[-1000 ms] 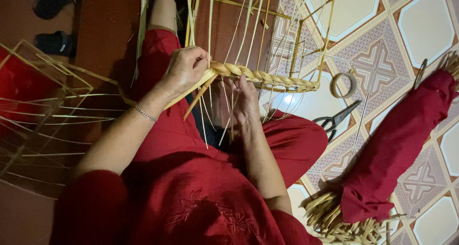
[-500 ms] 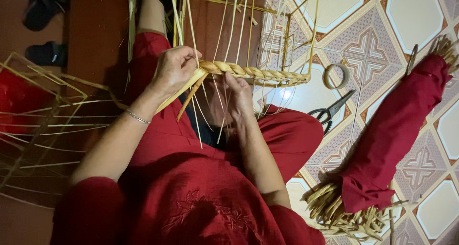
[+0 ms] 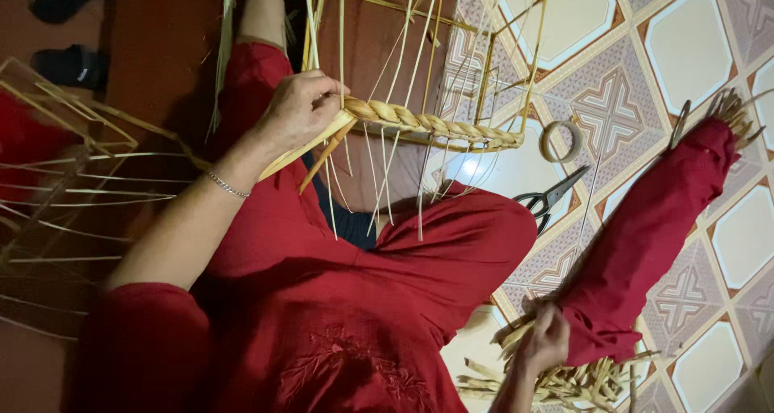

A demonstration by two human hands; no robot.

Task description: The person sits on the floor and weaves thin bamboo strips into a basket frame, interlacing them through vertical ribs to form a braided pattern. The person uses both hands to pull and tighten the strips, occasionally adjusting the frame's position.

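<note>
Left hand [image 3: 297, 110] on braided rim [image 3: 427, 125]; right hand [image 3: 544, 340] at red-wrapped straw bundle [image 3: 645, 244].

The scene is dim and warm, with the brightest patch a white glare on the floor tile [image 3: 484, 175] near the centre. The floor toward 9 o'clock sinks into deep shadow. The wire frame [image 3: 72, 163] at 9 o'clock is smeared by motion blur; the braided rim [image 3: 427, 124] stays fairly sharp.

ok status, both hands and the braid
Left hand gripping braided rim of frame. Right hand on straw bundle in red cloth. Scissors and tape roll on floor, apart.
</note>
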